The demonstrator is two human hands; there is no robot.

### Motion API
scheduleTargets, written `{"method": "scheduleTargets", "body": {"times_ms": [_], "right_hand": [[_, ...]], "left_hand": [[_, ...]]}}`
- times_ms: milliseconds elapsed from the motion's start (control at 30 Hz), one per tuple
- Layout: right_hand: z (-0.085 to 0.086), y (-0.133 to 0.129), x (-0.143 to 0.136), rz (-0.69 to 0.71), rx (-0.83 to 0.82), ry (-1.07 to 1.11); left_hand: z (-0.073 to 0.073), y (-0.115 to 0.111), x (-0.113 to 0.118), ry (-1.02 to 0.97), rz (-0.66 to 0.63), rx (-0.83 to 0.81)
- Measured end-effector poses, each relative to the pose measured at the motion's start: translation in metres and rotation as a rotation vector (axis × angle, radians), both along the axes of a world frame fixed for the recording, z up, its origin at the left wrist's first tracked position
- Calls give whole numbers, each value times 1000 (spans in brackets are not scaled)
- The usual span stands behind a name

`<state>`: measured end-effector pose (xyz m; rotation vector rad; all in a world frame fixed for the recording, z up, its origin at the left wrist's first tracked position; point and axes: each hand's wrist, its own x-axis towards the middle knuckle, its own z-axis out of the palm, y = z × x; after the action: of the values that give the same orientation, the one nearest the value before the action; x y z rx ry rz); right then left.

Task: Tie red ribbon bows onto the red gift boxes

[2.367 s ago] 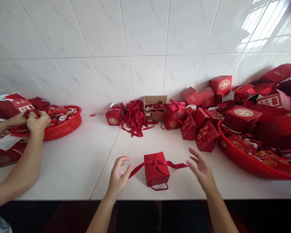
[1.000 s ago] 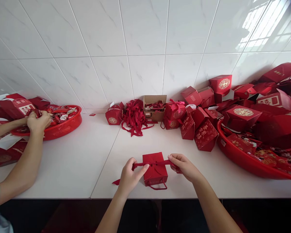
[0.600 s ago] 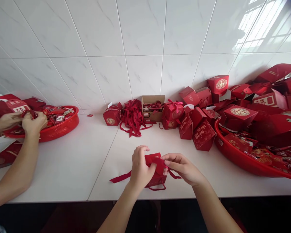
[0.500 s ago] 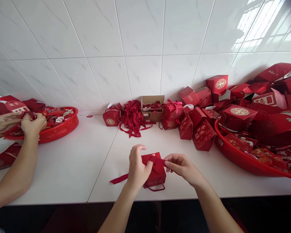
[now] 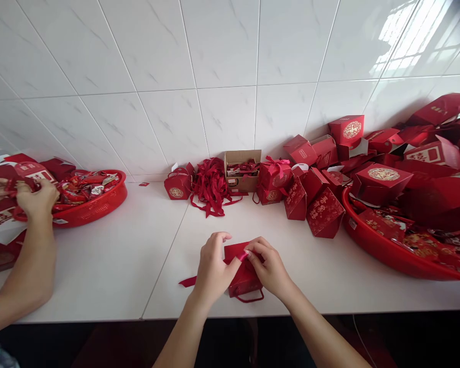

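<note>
A small red gift box [image 5: 242,286] lies at the table's front, its cord handle [image 5: 252,298] pointing toward me. Around the box runs a red ribbon [image 5: 243,256], and its loose tail [image 5: 187,281] sticks out to the left. My left hand [image 5: 215,268] is at the box's left side, its thumb pressing the ribbon on top and its index finger raised and curved. Over the box's right side, my right hand [image 5: 267,263] pinches the ribbon between thumb and fingertips, close to the left thumb. The fingers hide part of the ribbon and the box top.
Behind lie a ribbon pile [image 5: 210,184], an open cardboard box [image 5: 243,171] and a bow-tied gift box [image 5: 275,179]. Rightward are heaped red boxes [image 5: 325,212] and a red basin [image 5: 371,253] of packets. Leftward, another person's hands [image 5: 36,199] work by a red candy basin [image 5: 95,212].
My right hand has moved left with the ribbon, from beside the box to next to my left thumb. My left hand stays nearly in place. The other person's hands shifted slightly left.
</note>
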<state>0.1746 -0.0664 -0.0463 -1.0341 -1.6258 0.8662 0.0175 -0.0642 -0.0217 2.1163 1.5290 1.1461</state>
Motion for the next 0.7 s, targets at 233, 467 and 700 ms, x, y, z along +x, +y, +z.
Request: {"method": "scheduleTargets", "body": {"times_ms": [233, 467, 700], "right_hand": [[-6, -2, -6, -21, 27, -79], [-2, -4, 1, 177, -80, -27], [4, -10, -11, -73, -154, -102]], "left_hand": [[-1, -8, -40, 23, -202, -271], [-28, 2, -40, -223, -36, -468], [-31, 4, -46, -217, -189, -608]]}}
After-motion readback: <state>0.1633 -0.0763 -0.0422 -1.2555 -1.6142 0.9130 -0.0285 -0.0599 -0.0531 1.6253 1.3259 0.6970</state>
